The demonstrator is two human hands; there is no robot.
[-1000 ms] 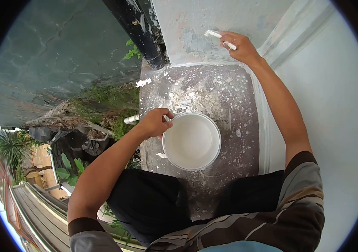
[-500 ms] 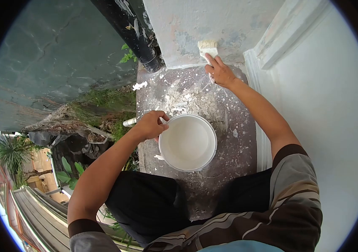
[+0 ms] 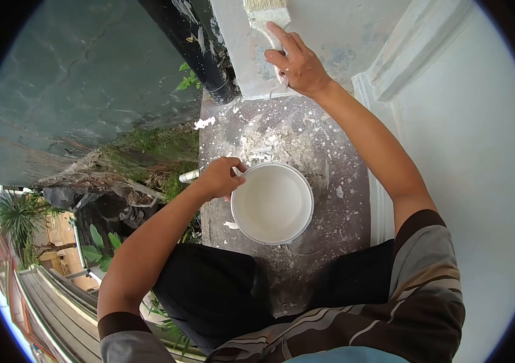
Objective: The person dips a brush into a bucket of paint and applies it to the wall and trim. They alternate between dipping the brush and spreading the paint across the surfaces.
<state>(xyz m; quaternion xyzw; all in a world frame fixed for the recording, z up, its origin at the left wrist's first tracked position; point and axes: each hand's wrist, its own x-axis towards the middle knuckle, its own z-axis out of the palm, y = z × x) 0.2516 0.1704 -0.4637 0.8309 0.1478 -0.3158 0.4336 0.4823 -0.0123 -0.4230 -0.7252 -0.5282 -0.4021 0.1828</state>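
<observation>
My right hand (image 3: 301, 65) grips the handle of a white paintbrush (image 3: 268, 17), whose pale bristles lie against the wall (image 3: 330, 24) at the top of the view. Greyish and bluish patches show on the wall below and right of the brush. A round white bucket (image 3: 272, 204) of whitish paint stands on the speckled floor between my knees. The fingers of my left hand (image 3: 221, 179) are closed on the left part of its rim.
A black pipe (image 3: 194, 48) splashed with white runs down left of the wall. Paint flakes (image 3: 260, 145) litter the floor (image 3: 345, 212). Plants and rocks lie to the left, and white door-like trim (image 3: 414, 48) stands at the right.
My right hand and the brush have moved up and to the left along the wall. My left hand stays at the bucket's rim.
</observation>
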